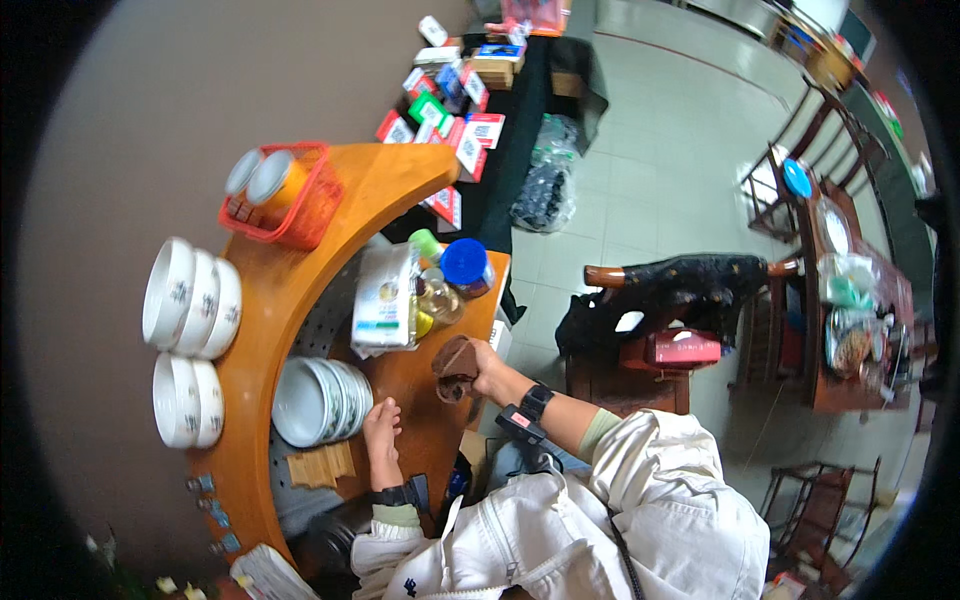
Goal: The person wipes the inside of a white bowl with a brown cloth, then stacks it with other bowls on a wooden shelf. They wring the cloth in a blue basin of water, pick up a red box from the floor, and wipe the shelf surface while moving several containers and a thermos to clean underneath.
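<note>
My right hand point(491, 369) grips a brown cloth point(456, 364) just above the wooden counter point(405, 379). My left hand point(383, 429) holds nothing; its fingers are loosely bent and a little apart. Right beside it is a stack of white bowls with a green pattern point(319, 401). A small slatted wooden piece point(321, 466) lies below those bowls. Beyond the cloth stand a white plastic pack of tissues point(384, 298), a clear bottle point(441, 301) with yellowish contents and a jar with a blue lid point(465, 262).
A curved wooden ledge point(300, 289) borders the counter, bearing stacked white bowls point(191, 300) and a red plastic basket point(304, 214) with two lidded containers. Farther off are boxes and cards with printed codes point(450, 120), a chair draped in black point(675, 292) and a laden table point(817, 360).
</note>
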Available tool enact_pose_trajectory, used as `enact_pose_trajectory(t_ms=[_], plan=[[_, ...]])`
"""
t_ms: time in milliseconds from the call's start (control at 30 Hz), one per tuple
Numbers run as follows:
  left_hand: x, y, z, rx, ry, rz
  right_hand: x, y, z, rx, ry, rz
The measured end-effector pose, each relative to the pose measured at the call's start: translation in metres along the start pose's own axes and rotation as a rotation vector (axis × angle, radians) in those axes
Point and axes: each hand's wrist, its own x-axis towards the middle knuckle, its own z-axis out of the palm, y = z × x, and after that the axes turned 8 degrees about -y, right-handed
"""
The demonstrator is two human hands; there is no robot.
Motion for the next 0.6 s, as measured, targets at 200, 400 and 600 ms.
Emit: enact_pose_trajectory(t_ms=[200, 400, 600], plan=[[0.013, 0.007, -0.010, 0.053, -0.210, 0.016, -0.006, 0.008, 0.021, 0.038, 0.012, -0.041], [0.015, 0.015, -0.001, -0.175, -0.432, 0.040, -0.030, 0.044, 0.038, 0.101, -0.021, -0.078], [0.011, 0.030, 0.028, -0.321, -0.519, 0.171, -0.056, 0.044, 0.050, 0.007, 0.045, -0.107]])
